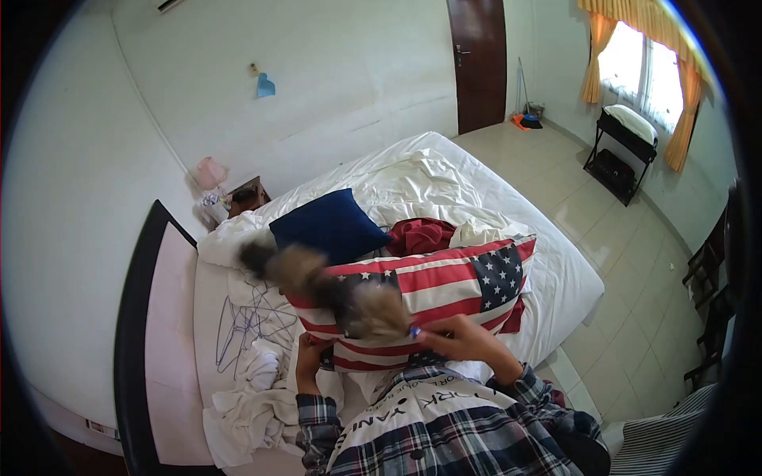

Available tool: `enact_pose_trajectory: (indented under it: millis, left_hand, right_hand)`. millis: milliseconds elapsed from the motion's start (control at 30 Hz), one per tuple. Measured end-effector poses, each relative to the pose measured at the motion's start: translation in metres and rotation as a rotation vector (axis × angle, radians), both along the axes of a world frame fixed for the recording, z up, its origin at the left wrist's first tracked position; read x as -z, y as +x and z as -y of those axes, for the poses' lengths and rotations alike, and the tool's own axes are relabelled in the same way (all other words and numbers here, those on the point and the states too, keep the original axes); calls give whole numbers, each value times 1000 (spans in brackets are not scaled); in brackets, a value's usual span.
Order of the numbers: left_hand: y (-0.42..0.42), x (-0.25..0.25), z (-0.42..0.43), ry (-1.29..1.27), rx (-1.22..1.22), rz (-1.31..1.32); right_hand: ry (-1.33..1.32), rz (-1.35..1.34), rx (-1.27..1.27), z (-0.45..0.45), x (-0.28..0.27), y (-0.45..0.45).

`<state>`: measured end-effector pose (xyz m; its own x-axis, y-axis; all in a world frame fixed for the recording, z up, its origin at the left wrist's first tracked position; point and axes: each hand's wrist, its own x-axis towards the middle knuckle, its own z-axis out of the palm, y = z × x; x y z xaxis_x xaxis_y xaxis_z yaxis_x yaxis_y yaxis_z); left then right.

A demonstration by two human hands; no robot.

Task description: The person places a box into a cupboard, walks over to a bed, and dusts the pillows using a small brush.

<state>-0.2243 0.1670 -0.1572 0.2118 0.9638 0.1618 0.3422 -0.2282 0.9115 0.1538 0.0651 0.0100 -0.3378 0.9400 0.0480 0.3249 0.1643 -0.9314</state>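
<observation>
Head view. The right hand (464, 337) has its fingers closed around the blue handle end of a brown duster (381, 311). Judged: a hold at the end leaves the fluffy length reaching out over the striped pillow (440, 278), with the knuckles at the pillow's near side. The left hand (310, 358) is at the near left edge of that pillow, fingers bent against it, probably to steady it. Fingertips partly hidden; cannot tell how far open they are or whether they pinch the fabric.

Duster: fuzzy, in patches of light and dark brown, heavily blurred along its length; outline and far tip not clear. It lies across the left part of the pillow, its far end near the dark blue pillow (329, 226). Contact with the fabric cannot be confirmed.

Striped pillow: long, plump, red and white bands with dark blue starred panels; at the near side of the bed (556, 274), close to the person's body, presumably for easy reach. Dark red cloth (421, 236) just beyond it. Thin hangers (246, 325) and crumpled white cloths (254, 404) to its left.
</observation>
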Motion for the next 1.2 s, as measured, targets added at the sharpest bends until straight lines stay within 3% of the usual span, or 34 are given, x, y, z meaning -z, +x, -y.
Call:
enact_pose_trajectory:
  millis: [67,133,200,267,300,367,433,533,667,800,867,933,1000,1100,1133,1167,1200]
  left_hand:
    - [-6,13,9,16,-15,103]
    - [0,33,25,-245,-208,725]
    - [0,39,32,-336,-292,832]
    - [4,16,39,-261,-252,423]
    - [6,14,45,-266,-257,443]
    - [9,17,53,-278,-261,483]
    - [15,34,58,-286,-303,534]
    - [17,26,65,-250,-295,501]
    - [5,45,62,-343,-241,615]
    - [10,37,66,-348,-294,638]
    - [16,29,69,-343,-333,622]
    - [-31,110,60,-33,-240,77]
    - [-44,123,60,39,-205,-48]
    - [-24,93,67,-212,-257,411]
    - [-12,76,71,-294,-272,567]
    - [-3,63,76,-374,-284,724]
    - [4,54,81,-364,-328,705]
  right_hand:
    - [64,-37,-126,4,-6,-5]
    - [105,-65,-179,9,-4,-6]
    - [48,-42,78,9,11,4]
    - [-20,95,375,2,39,30]
    - [-59,221,543,-7,63,52]
    - [184,378,912,-21,134,105]
    - [65,463,1172,-11,111,121]
    - [126,559,1376,-5,108,142]
    - [233,393,1208,0,108,123]
    - [25,161,497,10,103,37]
    - [-148,90,182,14,49,6]
    - [-68,35,-54,10,42,3]
    - [-131,67,-275,8,20,2]
    - [60,-37,-283,6,37,14]
    - [-227,87,-169,6,20,26]
    - [-215,41,-39,2,40,41]
    - [-219,164,248,3,50,56]
